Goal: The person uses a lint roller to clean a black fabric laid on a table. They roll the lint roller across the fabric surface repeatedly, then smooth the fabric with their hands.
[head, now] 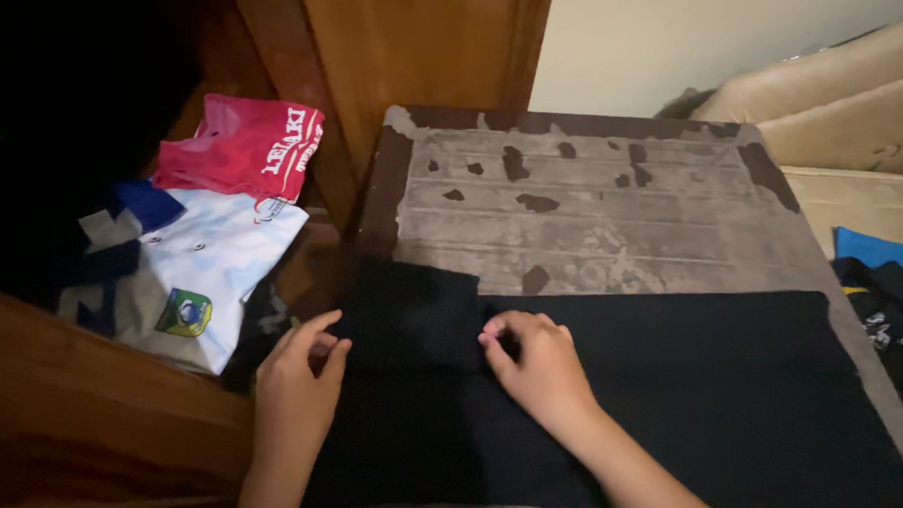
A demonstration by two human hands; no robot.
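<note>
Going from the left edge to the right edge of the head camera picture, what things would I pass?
White shirt with blue patches → red shirt → left hand → right hand → bare worn tabletop → blue cloth at the right edge.

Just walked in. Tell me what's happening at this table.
A person has a black garment spread flat on a worn grey table. The left hand rests on its left edge, beside a folded-over flap, and the right hand pinches the fabric near the flap's corner. A white shirt and a red shirt lie folded to the left.
</note>
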